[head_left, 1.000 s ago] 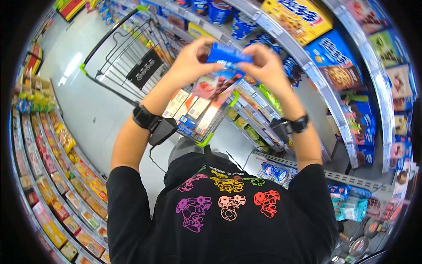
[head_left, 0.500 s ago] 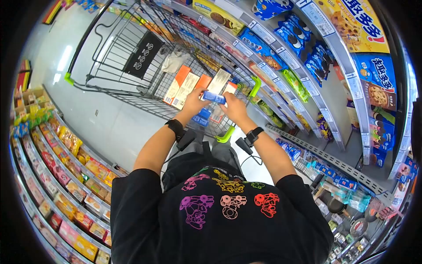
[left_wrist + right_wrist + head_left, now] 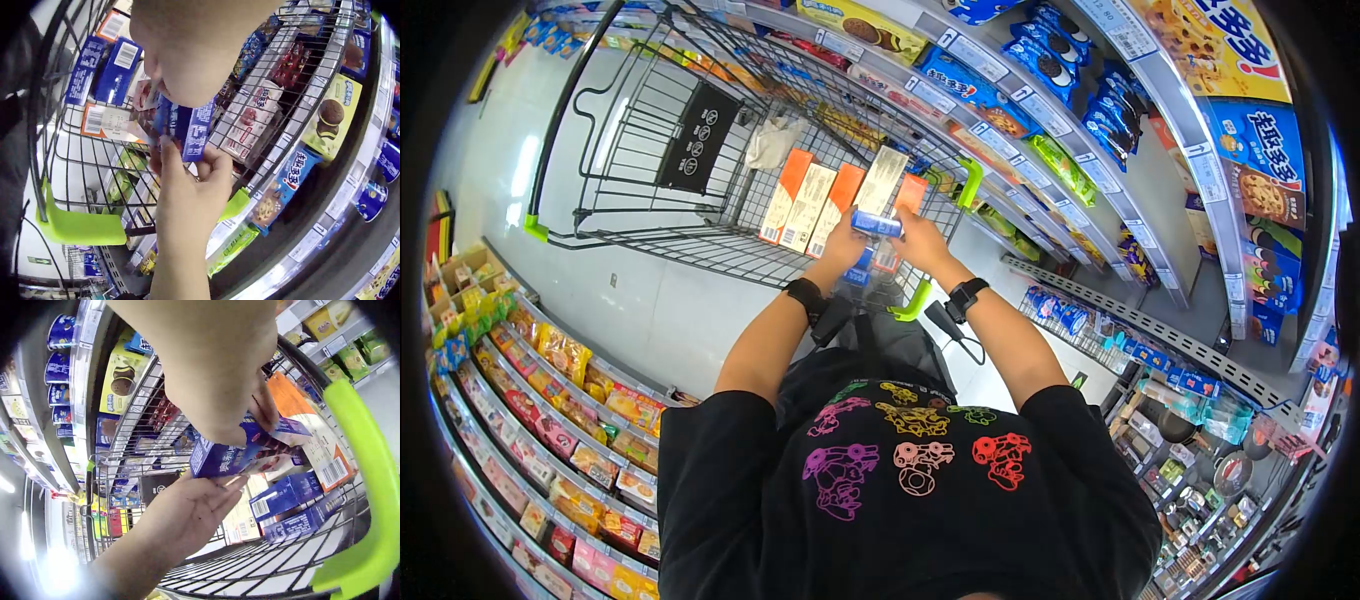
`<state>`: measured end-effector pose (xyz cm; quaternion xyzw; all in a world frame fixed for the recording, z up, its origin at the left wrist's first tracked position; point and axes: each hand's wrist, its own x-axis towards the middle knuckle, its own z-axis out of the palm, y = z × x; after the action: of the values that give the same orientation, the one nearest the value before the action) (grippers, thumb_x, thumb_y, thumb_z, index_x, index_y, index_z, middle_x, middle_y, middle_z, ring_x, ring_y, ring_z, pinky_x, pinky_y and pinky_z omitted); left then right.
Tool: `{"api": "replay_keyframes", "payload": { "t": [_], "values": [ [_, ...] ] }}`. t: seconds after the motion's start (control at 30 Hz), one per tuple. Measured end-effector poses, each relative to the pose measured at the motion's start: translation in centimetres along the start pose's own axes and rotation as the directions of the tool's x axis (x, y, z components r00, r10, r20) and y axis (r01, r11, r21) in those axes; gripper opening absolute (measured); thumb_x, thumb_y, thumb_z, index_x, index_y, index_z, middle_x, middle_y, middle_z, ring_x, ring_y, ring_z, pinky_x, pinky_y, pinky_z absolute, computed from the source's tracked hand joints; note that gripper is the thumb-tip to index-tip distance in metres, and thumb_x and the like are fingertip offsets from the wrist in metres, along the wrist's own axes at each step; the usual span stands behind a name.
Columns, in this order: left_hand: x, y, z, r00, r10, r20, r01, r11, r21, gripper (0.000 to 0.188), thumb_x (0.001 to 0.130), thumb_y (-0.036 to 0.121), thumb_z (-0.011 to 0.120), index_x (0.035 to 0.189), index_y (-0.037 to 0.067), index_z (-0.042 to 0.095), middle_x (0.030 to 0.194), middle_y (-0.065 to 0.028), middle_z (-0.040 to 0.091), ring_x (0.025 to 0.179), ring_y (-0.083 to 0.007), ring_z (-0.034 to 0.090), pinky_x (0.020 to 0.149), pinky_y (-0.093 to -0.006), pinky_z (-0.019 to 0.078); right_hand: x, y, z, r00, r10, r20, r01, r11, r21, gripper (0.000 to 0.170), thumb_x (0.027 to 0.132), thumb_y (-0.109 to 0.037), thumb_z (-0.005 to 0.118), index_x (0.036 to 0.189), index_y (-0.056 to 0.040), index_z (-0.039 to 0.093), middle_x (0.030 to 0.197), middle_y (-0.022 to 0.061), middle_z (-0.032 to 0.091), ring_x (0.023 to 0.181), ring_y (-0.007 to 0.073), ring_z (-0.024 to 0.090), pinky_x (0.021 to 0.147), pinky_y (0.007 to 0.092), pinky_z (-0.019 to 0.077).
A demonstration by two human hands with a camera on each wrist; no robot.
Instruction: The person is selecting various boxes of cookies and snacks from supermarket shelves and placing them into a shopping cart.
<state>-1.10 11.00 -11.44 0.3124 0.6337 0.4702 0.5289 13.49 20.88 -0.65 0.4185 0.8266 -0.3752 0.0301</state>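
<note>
Both hands hold a blue box of wafer rolls over the shopping cart. My left hand grips its left end; in the right wrist view that hand's fingers reach along beneath the box. At the other end is my right hand, its thumb on the box and its other fingers curled below in the left wrist view. A picture of dark striped rolls shows on the box's side. Under the hands, several orange and white boxes stand in the cart beside blue boxes.
A pale crumpled bag lies deeper in the cart. Green bumpers cap the near corners. Shelves of cookie packs run close along the cart's right side. Across the aisle at left are more snack shelves.
The hands have come down from chest height, near the shelf, to over the cart, carrying the box of wafer rolls. Its picture side has turned away from the head view. The cart now shows more fully.
</note>
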Motion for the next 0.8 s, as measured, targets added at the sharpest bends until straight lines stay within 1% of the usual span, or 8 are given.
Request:
{"api": "replay_keyframes", "payload": {
  "t": [0.13,0.3,0.4,0.5,0.53,0.6,0.67,0.8],
  "values": [
    [-1.2,2.7,-2.1,0.988,-0.138,0.068,0.101,0.915,0.392,0.055,0.072,-0.004,0.045,0.127,0.002,0.044,0.111,-0.0162,0.058,0.104,-0.0243,0.058,0.089,-0.0306,0.0448,-1.6,-1.3,0.3,0.993,-0.001,0.122,0.005,1.000,-0.028,0.047,0.071,-0.019,0.068,0.109,-0.0053,0.045,0.097,0.0194,0.061,0.089,0.0358,0.061,0.073,0.0439,0.0490],
    [-2.2,2.7,-3.5,0.970,-0.079,0.229,-0.075,0.800,0.595,0.046,0.070,0.002,0.049,0.115,0.002,0.056,0.113,-0.0222,0.058,0.107,-0.0351,0.055,0.094,-0.0385,0.0416,-2.8,-1.1,1.9,0.974,-0.057,0.218,0.093,0.983,-0.156,0.049,0.070,-0.021,0.068,0.111,-0.0044,0.047,0.100,0.0175,0.059,0.092,0.0355,0.060,0.074,0.0429,0.0497],
    [-2.8,3.5,-3.4,0.965,0.032,0.261,-0.191,0.767,0.613,0.035,0.070,0.010,0.053,0.104,0.004,0.061,0.099,-0.0225,0.061,0.095,-0.0375,0.058,0.085,-0.0417,0.0458,-3.6,-1.2,2.0,0.960,-0.065,0.271,0.126,0.969,-0.215,0.048,0.070,-0.020,0.067,0.111,-0.0039,0.048,0.101,0.0179,0.059,0.089,0.0359,0.060,0.073,0.0435,0.0501],
    [-0.9,4.6,-3.5,0.920,-0.116,0.375,-0.208,0.666,0.716,0.032,0.071,0.012,0.052,0.100,0.004,0.062,0.095,-0.0242,0.062,0.093,-0.0387,0.058,0.083,-0.0443,0.0457,-3.8,-1.2,1.0,0.937,-0.093,0.337,0.168,0.965,-0.202,0.048,0.071,-0.021,0.065,0.113,-0.0048,0.050,0.101,0.0171,0.060,0.087,0.0356,0.061,0.072,0.0435,0.0505],
    [-0.5,6.6,-3.1,0.919,-0.175,0.353,-0.178,0.615,0.768,0.030,0.074,0.016,0.053,0.099,0.004,0.063,0.095,-0.0249,0.062,0.094,-0.0378,0.059,0.083,-0.0448,0.0457,-4.7,-3.2,-2.4,0.923,-0.139,0.359,0.209,0.964,-0.164,0.048,0.072,-0.022,0.065,0.114,-0.0049,0.051,0.100,0.0164,0.061,0.088,0.0351,0.061,0.073,0.0435,0.0504],
    [0.0,14.1,-2.3,0.893,-0.039,0.448,-0.348,0.573,0.742,0.032,0.077,0.021,0.055,0.103,0.004,0.062,0.096,-0.0235,0.062,0.093,-0.0364,0.060,0.081,-0.0436,0.0468,-2.9,-0.8,-3.6,0.911,-0.288,0.296,0.353,0.915,-0.195,0.047,0.073,-0.024,0.065,0.114,-0.0054,0.053,0.101,0.0163,0.061,0.093,0.0341,0.059,0.076,0.0437,0.0497],
    [2.1,20.8,-0.9,0.863,0.125,0.489,-0.441,0.657,0.611,0.036,0.078,0.025,0.057,0.108,0.005,0.060,0.096,-0.0211,0.063,0.091,-0.0358,0.061,0.079,-0.0424,0.0477,-4.0,-4.2,-12.0,0.939,-0.314,0.143,0.338,0.920,-0.200,0.044,0.074,-0.027,0.066,0.112,-0.0059,0.056,0.104,0.0164,0.059,0.097,0.0337,0.058,0.081,0.0439,0.0481],
    [-1.4,40.8,3.0,0.698,0.473,0.537,-0.710,0.553,0.436,0.033,0.086,0.008,0.052,0.118,0.002,0.054,0.110,-0.0130,0.062,0.100,-0.0211,0.059,0.086,-0.0313,0.0460,-8.0,-9.0,-28.0,0.801,-0.586,-0.118,0.551,0.801,-0.233,0.031,0.077,-0.030,0.063,0.098,-0.0081,0.061,0.097,0.0167,0.060,0.091,0.0348,0.058,0.079,0.0462,0.0457]
  ]
}}
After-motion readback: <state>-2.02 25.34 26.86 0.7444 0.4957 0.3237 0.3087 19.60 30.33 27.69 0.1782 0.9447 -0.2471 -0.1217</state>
